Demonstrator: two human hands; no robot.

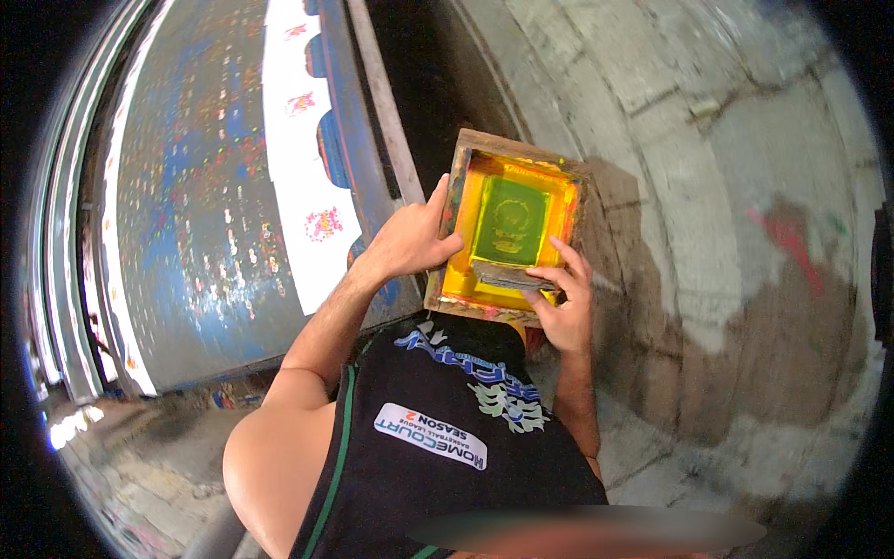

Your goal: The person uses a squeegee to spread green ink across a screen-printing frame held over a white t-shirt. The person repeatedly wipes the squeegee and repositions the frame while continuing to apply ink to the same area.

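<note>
Head-worn fisheye, facing steeply down, close range

Two hands [410,240], one wooden frame [507,148], seemingly one squeegee [506,276]

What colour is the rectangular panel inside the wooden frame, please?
The rectangular panel is green with a lighter pattern; the head view shows it best.

White glare glints off the desk [200,205] at left, nearly bleaching the paper strip [303,168]; the floor [670,158] is dimmer, edges bend toward black corners, a blurred patch [587,531] smears the bottom
</note>
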